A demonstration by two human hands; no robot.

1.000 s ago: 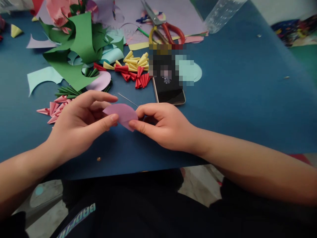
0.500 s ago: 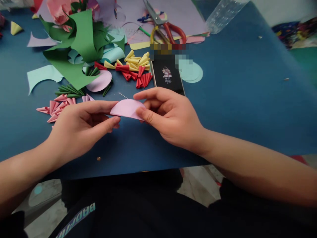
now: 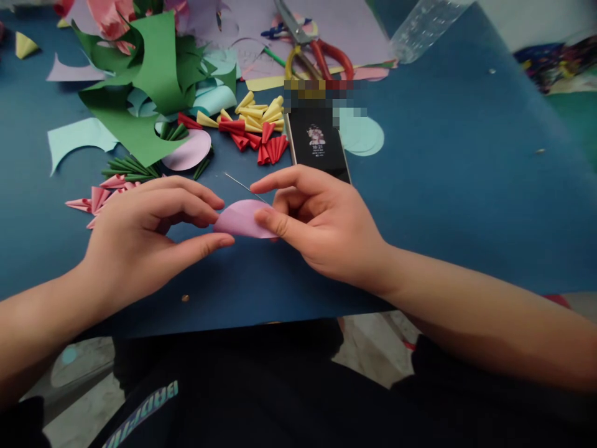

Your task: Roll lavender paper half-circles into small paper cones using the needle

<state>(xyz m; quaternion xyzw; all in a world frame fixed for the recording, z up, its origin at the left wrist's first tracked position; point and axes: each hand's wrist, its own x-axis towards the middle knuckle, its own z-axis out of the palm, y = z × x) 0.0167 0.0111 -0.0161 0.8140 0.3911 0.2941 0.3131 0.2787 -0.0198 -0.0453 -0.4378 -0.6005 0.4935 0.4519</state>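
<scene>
A lilac paper piece (image 3: 240, 219) with a curved upper edge is pinched at its right end between the thumb and fingers of my right hand (image 3: 321, 218). A thin needle-like metal pin (image 3: 237, 182) slants up and left from behind the paper, beside my right index finger; its lower end is hidden. My left hand (image 3: 158, 218) is at the paper's left end, thumb and fingers apart; whether a fingertip touches the edge I cannot tell. Just beyond the hands lie a lilac paper disc (image 3: 187, 150) and several dark green rolled paper cones (image 3: 133, 168).
Pink cones (image 3: 99, 198), red cones (image 3: 273, 149) and yellow cones (image 3: 254, 113) lie on the blue table (image 3: 448, 205). Behind are green paper scraps (image 3: 156, 62), red-handled scissors (image 3: 333, 59), a phone (image 3: 319, 143), light-blue discs (image 3: 366, 137) and clear plastic (image 3: 424, 28).
The lilac paper has tilted and moved slightly down. My left fingers have spread from its left end, and more of the metal pin shows.
</scene>
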